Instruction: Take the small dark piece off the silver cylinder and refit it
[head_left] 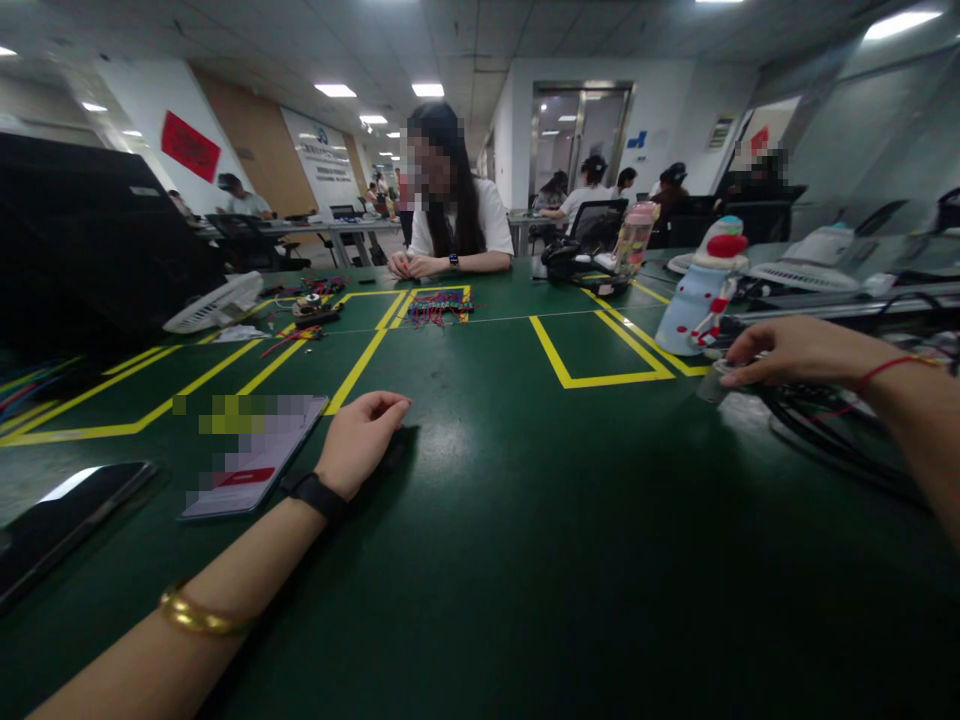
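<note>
- The left hand (362, 437) rests on the green table (525, 560), fingers curled loosely inward and holding nothing; a black band sits at the wrist and a gold bangle (196, 615) farther down the forearm.
- Just left of that hand, nearly touching it, lies a phone (251, 460) with a lit screen; a second, dark phone (64, 520) lies well to the left of the first, near the table edge.
- The right hand (787, 352) reaches out far to the right of the left hand, a red string around its wrist. Its fingertips are pinched narrowly on a small metallic cap-like object (718, 372); what that object is cannot be told.
- Black cables (817, 425) lie coiled just beneath the right forearm.
- Just beyond the right hand stands a pale blue snowman-shaped bottle (701, 295) with a red top, beside a yellow taped rectangle (600, 350).
- Farther off, beyond the left hand, lie a white desk fan (214, 303) and a bundle of coloured wires (439, 305).
- Across the table from the left hand sits a person in a white shirt (454, 225), hands together on the tabletop.
- A pink-lidded bottle (634, 235) stands to that person's right in the view, with more seated people behind.
</note>
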